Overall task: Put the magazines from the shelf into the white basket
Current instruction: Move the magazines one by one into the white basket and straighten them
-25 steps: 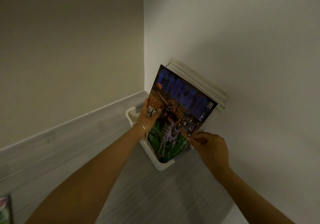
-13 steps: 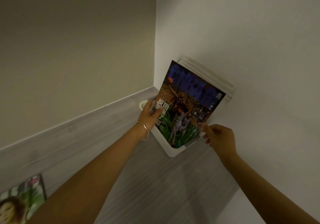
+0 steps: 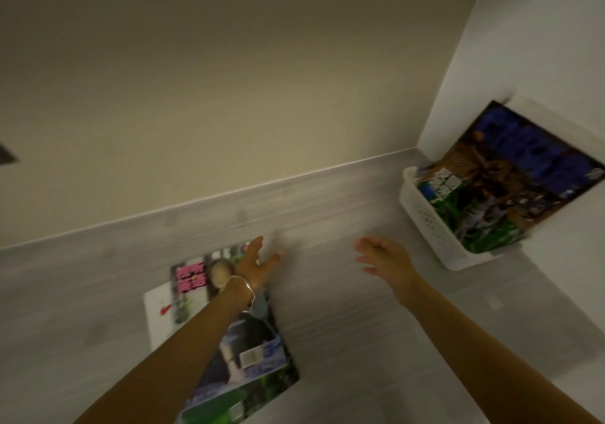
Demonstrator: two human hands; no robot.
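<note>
The white basket [image 3: 429, 223] stands in the right corner against the wall. A blue-and-green sports magazine [image 3: 510, 191] leans upright in it, with more magazines [image 3: 556, 122] behind it. A small stack of magazines [image 3: 229, 341] lies flat on the grey shelf at lower left, its top cover showing pink lettering. My left hand [image 3: 258, 264], with a bracelet on the wrist, hovers over the far end of that stack, fingers spread and holding nothing. My right hand [image 3: 383, 256] hangs empty in mid-air between the stack and the basket, fingers relaxed.
The grey wood-grain shelf [image 3: 343, 309] runs from left to right. A beige back wall and a white side wall close it in at the corner. A dark patch [image 3: 6, 155] sits on the back wall at far left.
Both hands have let go of the sports magazine, which now rests in the basket. The view has swung left, and both hands have moved toward the flat stack.
</note>
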